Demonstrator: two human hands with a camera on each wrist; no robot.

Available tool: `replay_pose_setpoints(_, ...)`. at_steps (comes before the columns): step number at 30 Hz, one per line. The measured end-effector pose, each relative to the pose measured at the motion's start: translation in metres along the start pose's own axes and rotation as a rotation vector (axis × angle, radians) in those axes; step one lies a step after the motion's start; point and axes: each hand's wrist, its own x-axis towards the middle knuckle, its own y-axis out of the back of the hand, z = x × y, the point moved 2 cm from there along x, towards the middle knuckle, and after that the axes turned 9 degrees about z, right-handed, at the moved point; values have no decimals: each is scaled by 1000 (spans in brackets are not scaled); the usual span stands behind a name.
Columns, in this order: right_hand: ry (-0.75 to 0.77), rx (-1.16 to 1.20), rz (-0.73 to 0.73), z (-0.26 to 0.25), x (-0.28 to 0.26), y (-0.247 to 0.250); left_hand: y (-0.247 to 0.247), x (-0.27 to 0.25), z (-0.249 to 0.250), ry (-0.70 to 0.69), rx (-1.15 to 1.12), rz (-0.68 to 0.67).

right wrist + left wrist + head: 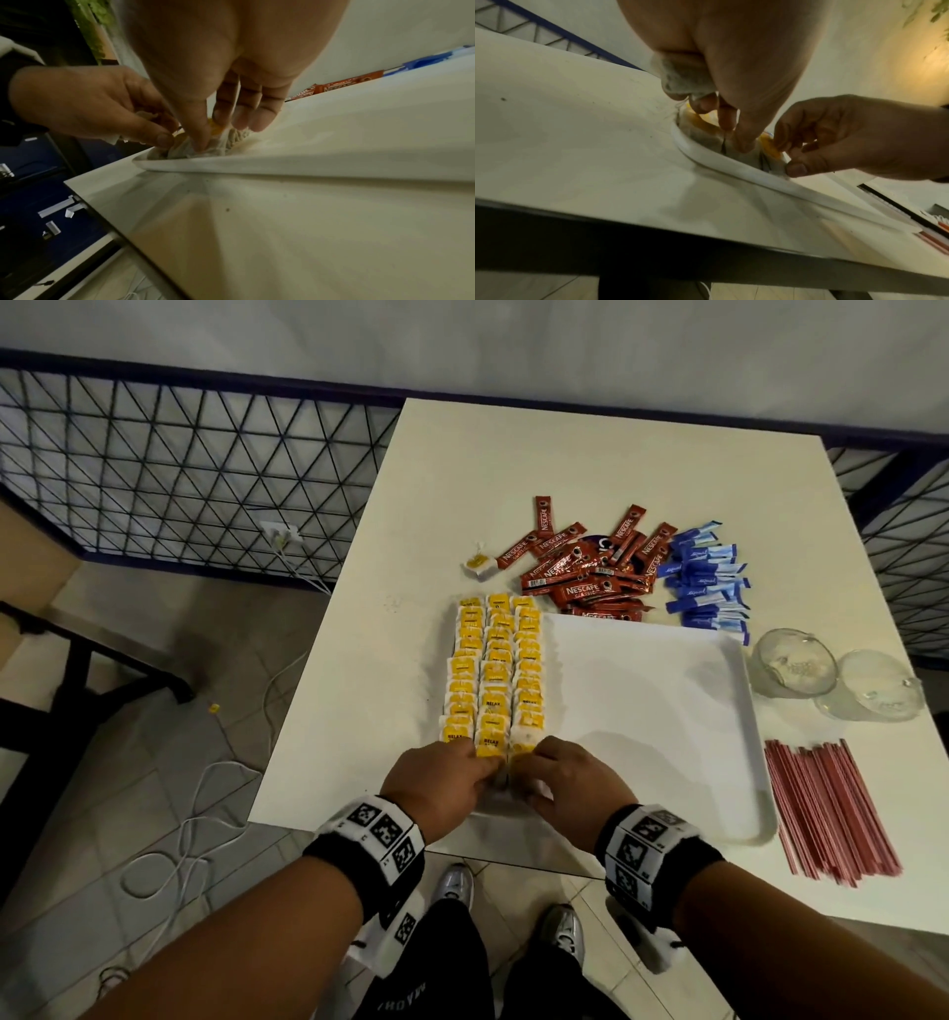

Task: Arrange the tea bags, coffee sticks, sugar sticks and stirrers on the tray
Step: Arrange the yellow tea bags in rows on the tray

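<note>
We pinch tea bags [493,680] with our left hand [436,783] and right hand [570,785], both grips closed on them, tucking them against the tray [667,711] rim's near-left corner so the rows stay tight; coffee sticks [590,567] wait farther on the surface [359,711].

Yellow-tagged tea bags [495,670], red coffee sticks [580,572], blue sugar sticks [706,580], red stirrers [827,809], white tray [647,690].

White table, tray and loose supplies on it

I see the white table [462,454] carrying a white tray [667,711]; behind the tray lie a stray tea bag [480,564], a coffee stick pile [590,567] and blue sugar sticks [706,580], with two glass cups [832,677] and red stirrers [827,809] to its right.
</note>
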Motion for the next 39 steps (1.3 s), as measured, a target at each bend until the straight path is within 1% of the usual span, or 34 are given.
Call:
replay_pose_setpoints(3, 13, -87, -24, -1, 3, -1, -3, 4, -1, 27, 42, -17)
replay_pose_setpoints(7, -12, -145, -54, -2, 1, 0, -7, 6, -4, 25, 22, -27)
replay_pose_setpoints(12, -48, -149, -106, 1, 5, -3, -9, 9, -10, -12, 7, -79)
replay_pose_setpoints(17, -72, -138, -116, 0, 10, -2, -11, 10, -13, -38, 3, -93)
replay_pose_setpoints(24, -72, -89, -120, 1, 12, -5, -13, 12, -16, -61, 13, -61)
replay_pose_setpoints(28, -64, -86, -94, 1, 12, -5, -11, 12, -16, -67, 37, -44)
replay_pose_setpoints(30, -50, -99, -65, -1, 11, -2, -8, 11, -16, -64, -9, -22)
replay_pose_setpoints(31, -37, -103, -33, -2, 11, 0, -7, 11, -17, -36, -110, 19)
replay_pose_setpoints(32, -29, -96, 4, -3, 11, 3, -2, 11, -16, 17, -264, 100)
replay_pose_setpoints(33, -24, -79, 46, -4, 11, 7, 3, 12, -16, 104, -463, 207)
replay_pose_setpoints(34, -28, -49, 81, -6, 12, 12, 8, 12, -17, 236, -730, 306)
replay_pose_setpoints(35, -31, -8, 118, -8, 14, 17, 13, 12, -19, 414, -1081, 336)
replay_pose_setpoints(36, -25, 46, 161, -11, 16, 23, 15, 13, -19, 588, -1463, 282)
replay_pose_setpoints(37, -11, 105, 208, -15, 19, 29, 17, 13, -18, 715, -1784, 185)
replay_pose_setpoints(38, 10, 157, 251, -20, 22, 35, 21, 11, -17, 784, -1990, 113)
replay_pose_setpoints(39, 43, 199, 287, -24, 24, 39, 23, 11, -16, 811, -2113, 83)
